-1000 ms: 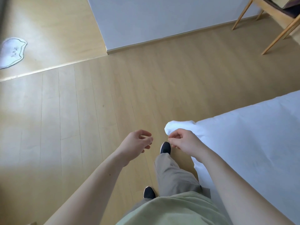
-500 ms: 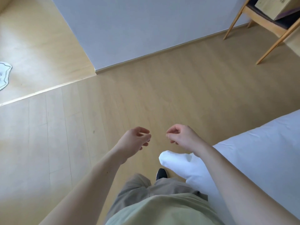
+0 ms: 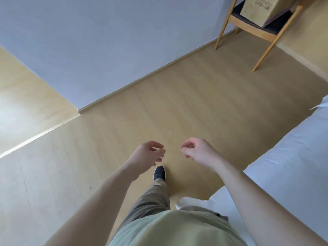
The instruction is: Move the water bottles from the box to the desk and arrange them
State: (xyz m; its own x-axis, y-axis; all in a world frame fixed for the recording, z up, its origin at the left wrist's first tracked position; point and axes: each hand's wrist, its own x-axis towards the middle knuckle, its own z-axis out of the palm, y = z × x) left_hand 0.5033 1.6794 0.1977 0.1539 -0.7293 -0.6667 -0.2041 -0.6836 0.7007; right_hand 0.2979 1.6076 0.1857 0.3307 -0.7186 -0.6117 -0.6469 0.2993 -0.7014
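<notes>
A cardboard box [image 3: 260,10] with printed lettering stands on the dark seat of a wooden chair [image 3: 252,27] at the top right. No water bottle shows. My left hand [image 3: 147,157] and my right hand [image 3: 197,150] hang in front of me over the wooden floor, fingers loosely curled, both holding nothing. The box is far ahead of both hands, up and to the right.
A white bed [image 3: 291,157] fills the right side, its corner close to my right leg. A grey wall [image 3: 106,41] runs across the top, ending in a corner at the left. A light wooden surface [image 3: 312,32] shows beside the chair. Open floor lies ahead.
I have walked forward and turned right. The chair and box have come further into view, the bed corner has slid back beside me, and the floor mat at the left is gone.
</notes>
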